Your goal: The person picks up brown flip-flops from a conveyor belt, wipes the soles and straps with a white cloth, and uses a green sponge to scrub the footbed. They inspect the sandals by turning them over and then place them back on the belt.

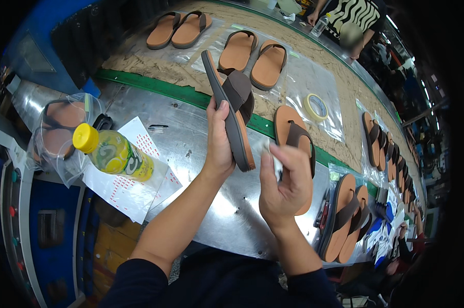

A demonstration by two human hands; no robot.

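My left hand (220, 146) is closed around a flip-flop (231, 123) with a grey sole edge, tan footbed and dark brown strap. It is held up on its side, with the edge of the sole facing me. Just right of its lower end, my right hand (284, 191) is pinched on a small white cloth (278, 165), mostly hidden by the fingers. The cloth and the flip-flop appear apart. Behind my right hand, another flip-flop (284, 121) lies footbed up on the metal bench (211, 205), partly covered by the hand.
Flip-flop pairs (268, 66) lie on plastic bags along the belt (339, 77); a tape roll (315, 107) sits there. At left are a yellow-capped bottle (114, 151), printed sheets (114, 190) and bagged flip-flops (57, 128). More flip-flops (342, 220) stand right. A person (352, 31) works across.
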